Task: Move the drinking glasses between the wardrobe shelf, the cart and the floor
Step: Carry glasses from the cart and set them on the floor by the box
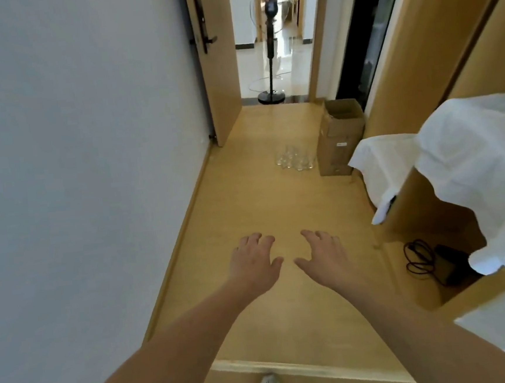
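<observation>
Several clear drinking glasses (294,158) stand clustered on the wooden floor (265,208) far ahead, just left of a cardboard box. My left hand (253,263) and my right hand (325,258) reach forward side by side over the floor, palms down, fingers spread and relaxed, holding nothing. Both hands are well short of the glasses. No cart is in view.
An open cardboard box (339,136) stands by the right wall. White cloth (456,167) drapes over wooden furniture at right, with a black cable and adapter (434,262) on the floor beneath. A fan stand (270,76) fills the doorway ahead. A white wall runs along the left.
</observation>
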`<state>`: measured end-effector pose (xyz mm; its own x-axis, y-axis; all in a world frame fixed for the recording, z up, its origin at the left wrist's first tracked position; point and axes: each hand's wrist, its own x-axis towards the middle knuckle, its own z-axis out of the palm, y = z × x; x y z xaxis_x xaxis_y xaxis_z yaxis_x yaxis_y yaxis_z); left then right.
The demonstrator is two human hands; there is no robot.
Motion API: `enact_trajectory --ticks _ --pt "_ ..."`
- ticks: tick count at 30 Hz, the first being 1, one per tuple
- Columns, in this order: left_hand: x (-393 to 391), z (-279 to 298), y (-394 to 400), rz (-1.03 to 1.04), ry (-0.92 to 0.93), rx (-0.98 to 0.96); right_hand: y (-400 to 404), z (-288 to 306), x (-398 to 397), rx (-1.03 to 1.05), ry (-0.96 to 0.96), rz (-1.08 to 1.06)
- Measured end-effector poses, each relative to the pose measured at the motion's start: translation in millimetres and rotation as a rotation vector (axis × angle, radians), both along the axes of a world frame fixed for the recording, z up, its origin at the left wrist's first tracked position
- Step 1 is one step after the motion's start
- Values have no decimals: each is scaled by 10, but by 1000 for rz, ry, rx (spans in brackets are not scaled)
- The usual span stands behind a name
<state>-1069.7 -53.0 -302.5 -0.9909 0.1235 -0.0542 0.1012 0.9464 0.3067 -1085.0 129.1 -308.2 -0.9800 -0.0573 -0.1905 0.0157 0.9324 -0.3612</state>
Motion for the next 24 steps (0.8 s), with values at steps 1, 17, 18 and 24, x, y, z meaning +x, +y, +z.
enact_trajectory --ticks 1,17,18,24 --pt "-187 3 -17 -13 -1 -1 -4 20 -138 4 -8 -11" --pt "-2365 -69 -50 -100 -87 78 34 9 -1866 33 -90 -170" --pt "-2499 -80 -49 -96 -90 76 27 -9 -2007 15 -94 -168" --pt "-3429 -56 -20 -61 -78 63 22 -79 -2992 -25 -73 -145"
